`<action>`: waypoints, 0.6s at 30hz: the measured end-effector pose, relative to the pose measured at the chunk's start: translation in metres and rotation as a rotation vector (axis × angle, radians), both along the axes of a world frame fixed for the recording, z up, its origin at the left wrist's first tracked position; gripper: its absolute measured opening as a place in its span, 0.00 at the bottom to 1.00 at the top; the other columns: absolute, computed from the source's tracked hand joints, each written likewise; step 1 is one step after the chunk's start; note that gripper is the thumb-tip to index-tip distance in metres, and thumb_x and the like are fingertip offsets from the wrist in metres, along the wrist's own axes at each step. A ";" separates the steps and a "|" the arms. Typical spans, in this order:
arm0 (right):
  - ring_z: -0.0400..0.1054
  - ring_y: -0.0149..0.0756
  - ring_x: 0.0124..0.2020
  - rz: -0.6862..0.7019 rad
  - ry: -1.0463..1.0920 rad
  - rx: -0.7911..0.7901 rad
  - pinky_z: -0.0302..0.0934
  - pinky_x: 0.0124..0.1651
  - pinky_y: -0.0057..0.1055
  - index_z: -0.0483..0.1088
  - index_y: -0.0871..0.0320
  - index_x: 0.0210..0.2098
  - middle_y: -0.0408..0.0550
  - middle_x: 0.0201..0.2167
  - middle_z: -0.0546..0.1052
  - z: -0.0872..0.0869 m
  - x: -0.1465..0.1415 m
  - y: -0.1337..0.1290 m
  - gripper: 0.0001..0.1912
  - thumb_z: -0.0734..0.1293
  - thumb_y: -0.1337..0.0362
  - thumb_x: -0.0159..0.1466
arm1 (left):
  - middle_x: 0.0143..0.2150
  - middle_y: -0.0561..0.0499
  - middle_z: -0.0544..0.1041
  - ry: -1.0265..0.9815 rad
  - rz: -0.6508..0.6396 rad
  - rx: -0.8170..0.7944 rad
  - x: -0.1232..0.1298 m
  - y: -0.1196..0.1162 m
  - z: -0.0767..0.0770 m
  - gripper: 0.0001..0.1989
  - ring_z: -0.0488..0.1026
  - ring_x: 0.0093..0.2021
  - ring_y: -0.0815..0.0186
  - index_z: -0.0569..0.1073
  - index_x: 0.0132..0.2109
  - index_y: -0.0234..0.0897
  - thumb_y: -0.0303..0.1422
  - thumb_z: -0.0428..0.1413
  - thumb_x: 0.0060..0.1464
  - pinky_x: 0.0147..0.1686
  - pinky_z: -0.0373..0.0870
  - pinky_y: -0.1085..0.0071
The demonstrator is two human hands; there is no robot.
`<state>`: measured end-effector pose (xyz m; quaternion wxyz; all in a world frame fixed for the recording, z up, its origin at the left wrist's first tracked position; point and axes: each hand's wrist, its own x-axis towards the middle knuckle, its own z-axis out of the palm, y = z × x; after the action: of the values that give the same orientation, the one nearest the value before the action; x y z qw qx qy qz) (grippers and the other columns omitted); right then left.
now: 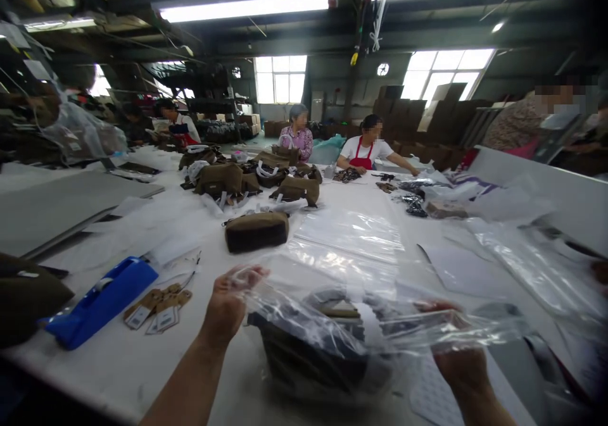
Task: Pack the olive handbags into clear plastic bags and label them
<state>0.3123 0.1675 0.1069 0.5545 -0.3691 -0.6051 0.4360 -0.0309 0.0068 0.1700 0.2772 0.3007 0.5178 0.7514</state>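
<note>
Right in front of me a dark olive handbag [313,356] stands upright on the white table, its handles wrapped in pale padding. A clear plastic bag [294,315] surrounds it, its upper edge stretched wide above the handles. My left hand [232,299] is closed on the plastic at the left of the opening. At the right side my right hand [451,331] also grips the plastic, partly seen through the film. The handbag's lower part shows blurred through the plastic.
On the left lie a blue tape dispenser [102,302] and several cardboard tags [159,306]. A small olive pouch [256,231] and flat clear bags [349,236] lie ahead. Beyond are piled olive bags [218,179] and people at the table. A white panel [546,192] stands at right.
</note>
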 end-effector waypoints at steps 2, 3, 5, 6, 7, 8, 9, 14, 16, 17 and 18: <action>0.69 0.44 0.40 0.028 0.134 -0.058 0.63 0.46 0.45 0.69 0.52 0.36 0.48 0.36 0.74 0.014 0.008 0.002 0.14 0.67 0.52 0.55 | 0.32 0.51 0.78 -0.171 0.069 0.183 -0.001 -0.005 0.005 0.12 0.75 0.33 0.63 0.77 0.29 0.37 0.36 0.67 0.35 0.39 0.73 0.66; 0.69 0.45 0.42 0.056 0.174 -0.056 0.61 0.49 0.48 0.69 0.52 0.39 0.49 0.38 0.73 0.024 0.011 0.002 0.16 0.69 0.52 0.53 | 0.32 0.52 0.78 -0.214 0.069 0.234 -0.002 -0.008 0.007 0.14 0.75 0.33 0.63 0.77 0.31 0.38 0.37 0.68 0.34 0.38 0.73 0.67; 0.66 0.48 0.47 0.095 0.224 0.046 0.56 0.54 0.52 0.69 0.51 0.43 0.50 0.43 0.72 0.049 0.014 0.001 0.21 0.70 0.52 0.51 | 0.34 0.52 0.78 -0.193 0.043 0.261 -0.004 -0.015 0.009 0.17 0.75 0.34 0.63 0.77 0.33 0.38 0.39 0.68 0.34 0.39 0.73 0.68; 0.64 0.47 0.49 0.075 0.252 0.162 0.54 0.55 0.51 0.68 0.48 0.45 0.49 0.45 0.71 0.063 0.015 -0.001 0.21 0.69 0.52 0.53 | 0.34 0.51 0.77 -0.150 0.021 0.249 -0.004 -0.018 0.010 0.17 0.75 0.35 0.63 0.77 0.34 0.37 0.39 0.68 0.35 0.40 0.73 0.68; 0.63 0.45 0.50 0.030 0.250 0.328 0.55 0.55 0.49 0.67 0.44 0.47 0.46 0.48 0.70 0.078 0.013 -0.003 0.20 0.67 0.52 0.56 | 0.34 0.50 0.77 -0.105 0.001 0.241 -0.004 -0.021 0.011 0.16 0.75 0.35 0.63 0.77 0.33 0.37 0.40 0.67 0.36 0.40 0.72 0.68; 0.63 0.42 0.50 -0.003 0.215 0.510 0.57 0.53 0.46 0.66 0.40 0.48 0.42 0.49 0.69 0.093 0.009 -0.006 0.17 0.64 0.52 0.59 | 0.33 0.50 0.76 -0.067 -0.020 0.238 -0.004 -0.023 0.012 0.15 0.74 0.35 0.63 0.77 0.32 0.37 0.40 0.67 0.38 0.41 0.72 0.68; 0.64 0.40 0.48 -0.013 0.140 0.669 0.60 0.50 0.43 0.66 0.37 0.48 0.40 0.48 0.69 0.108 0.004 -0.009 0.15 0.63 0.54 0.61 | 0.33 0.51 0.76 -0.041 -0.038 0.238 -0.003 -0.025 0.012 0.13 0.74 0.35 0.63 0.76 0.31 0.37 0.40 0.66 0.39 0.41 0.71 0.67; 0.70 0.41 0.35 0.463 -0.891 0.746 0.62 0.34 0.33 0.70 0.50 0.46 0.47 0.35 0.75 0.157 -0.057 -0.023 0.19 0.70 0.58 0.56 | 0.31 0.52 0.76 0.020 -0.078 0.315 0.003 -0.029 0.016 0.10 0.73 0.34 0.64 0.76 0.31 0.40 0.40 0.64 0.43 0.41 0.71 0.66; 0.70 0.39 0.31 0.624 -1.238 0.684 0.58 0.30 0.30 0.71 0.54 0.41 0.45 0.30 0.76 0.159 -0.084 -0.022 0.14 0.69 0.57 0.56 | 0.30 0.52 0.76 0.026 -0.077 0.346 0.003 -0.030 0.018 0.10 0.73 0.33 0.65 0.76 0.30 0.41 0.40 0.65 0.42 0.40 0.72 0.66; 0.70 0.38 0.29 0.634 -1.329 0.682 0.56 0.28 0.29 0.72 0.55 0.36 0.45 0.27 0.75 0.156 -0.094 -0.021 0.09 0.68 0.59 0.57 | 0.29 0.52 0.76 0.018 -0.074 0.356 0.003 -0.030 0.018 0.10 0.73 0.33 0.65 0.76 0.30 0.41 0.40 0.65 0.41 0.40 0.72 0.67; 0.69 0.36 0.27 0.604 -1.385 0.710 0.53 0.26 0.28 0.71 0.56 0.33 0.44 0.25 0.75 0.152 -0.102 -0.021 0.05 0.67 0.61 0.59 | 0.28 0.53 0.76 -0.001 -0.066 0.362 0.002 -0.031 0.019 0.11 0.73 0.32 0.66 0.76 0.29 0.40 0.40 0.66 0.40 0.39 0.73 0.67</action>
<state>0.2106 0.1462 0.2589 -0.0002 -0.1788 -0.9836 0.0237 -0.0287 -0.0241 0.1890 0.2436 0.3621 0.3640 0.8229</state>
